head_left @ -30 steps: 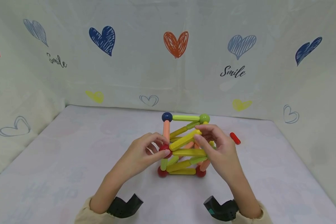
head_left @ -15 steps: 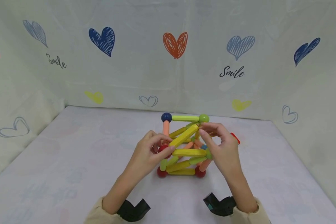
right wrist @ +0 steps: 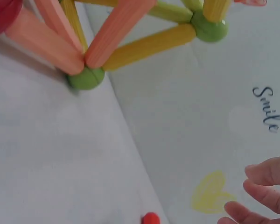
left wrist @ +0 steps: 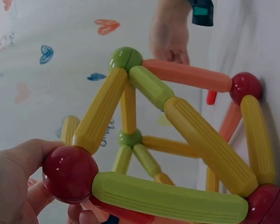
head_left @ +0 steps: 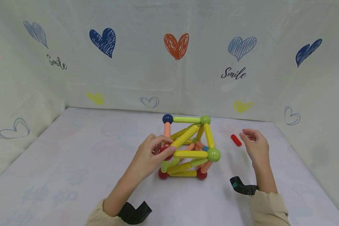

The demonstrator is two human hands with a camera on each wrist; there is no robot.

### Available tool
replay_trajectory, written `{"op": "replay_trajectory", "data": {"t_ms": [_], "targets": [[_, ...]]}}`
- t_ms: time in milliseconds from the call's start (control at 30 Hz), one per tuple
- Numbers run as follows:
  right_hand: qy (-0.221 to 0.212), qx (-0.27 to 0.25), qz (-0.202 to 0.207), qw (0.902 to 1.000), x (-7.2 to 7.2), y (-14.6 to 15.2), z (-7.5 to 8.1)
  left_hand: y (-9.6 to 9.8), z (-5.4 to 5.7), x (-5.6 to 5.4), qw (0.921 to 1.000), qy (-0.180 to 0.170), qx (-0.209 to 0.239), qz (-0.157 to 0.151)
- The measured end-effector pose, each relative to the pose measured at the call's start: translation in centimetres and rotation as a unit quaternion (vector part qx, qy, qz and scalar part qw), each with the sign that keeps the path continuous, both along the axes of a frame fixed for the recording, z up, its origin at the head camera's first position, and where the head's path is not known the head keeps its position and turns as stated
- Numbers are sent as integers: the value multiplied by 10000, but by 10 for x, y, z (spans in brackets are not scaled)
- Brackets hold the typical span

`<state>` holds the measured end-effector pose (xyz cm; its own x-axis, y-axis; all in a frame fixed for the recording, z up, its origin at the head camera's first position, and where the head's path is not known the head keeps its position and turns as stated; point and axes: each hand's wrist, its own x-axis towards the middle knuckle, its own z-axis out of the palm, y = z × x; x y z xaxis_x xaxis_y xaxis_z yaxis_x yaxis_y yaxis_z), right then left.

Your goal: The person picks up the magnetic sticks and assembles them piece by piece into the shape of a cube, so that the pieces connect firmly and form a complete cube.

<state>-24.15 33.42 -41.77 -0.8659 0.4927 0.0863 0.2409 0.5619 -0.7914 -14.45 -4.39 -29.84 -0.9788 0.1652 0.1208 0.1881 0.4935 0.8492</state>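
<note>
On the table stands a frame of coloured magnetic rods and balls. My left hand [head_left: 151, 152] holds the red ball [left wrist: 70, 173] at its upper front left corner, the thumb also by the lower end of a slanting yellow rod [head_left: 185, 136]. That rod rises rightward toward the green ball [head_left: 205, 120] at the back; whether it touches that ball I cannot tell. A level yellow rod [head_left: 190, 154] joins the red ball to the front green ball [head_left: 213, 154]. My right hand [head_left: 255, 147] is off the frame, loosely bent and holding nothing, near a short red rod [head_left: 236, 140].
A dark blue ball [head_left: 168, 118] tops the frame's back left. Two red balls, one of them the lower right ball [head_left: 201, 173], rest on the white tabletop [head_left: 73, 175]. A pale curtain [head_left: 147, 72] printed with hearts hangs behind the table.
The slanting yellow rod swung up more steeply. My right hand let go of it and moved right, beside the red rod. My left hand shifted slightly right and stays at the red ball.
</note>
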Motion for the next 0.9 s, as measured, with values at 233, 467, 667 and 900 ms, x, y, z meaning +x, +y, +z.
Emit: {"op": "replay_trajectory", "data": {"t_ms": [233,467,667,900], "targets": [[-741,-484,-136,9960,6,7,-7,0,0,0,10000,-90,-28,-12],[-1193,-681,257,9902,34,-26,33,-1,-1,-1,9998,-171,8,-60],[-1188,-416,578,9904,39,-32,37,0,-1,-1,9999,-137,17,-77],[-1210,-384,324,9914,34,-32,27,1,-1,0,9999,-97,-19,-31]]}}
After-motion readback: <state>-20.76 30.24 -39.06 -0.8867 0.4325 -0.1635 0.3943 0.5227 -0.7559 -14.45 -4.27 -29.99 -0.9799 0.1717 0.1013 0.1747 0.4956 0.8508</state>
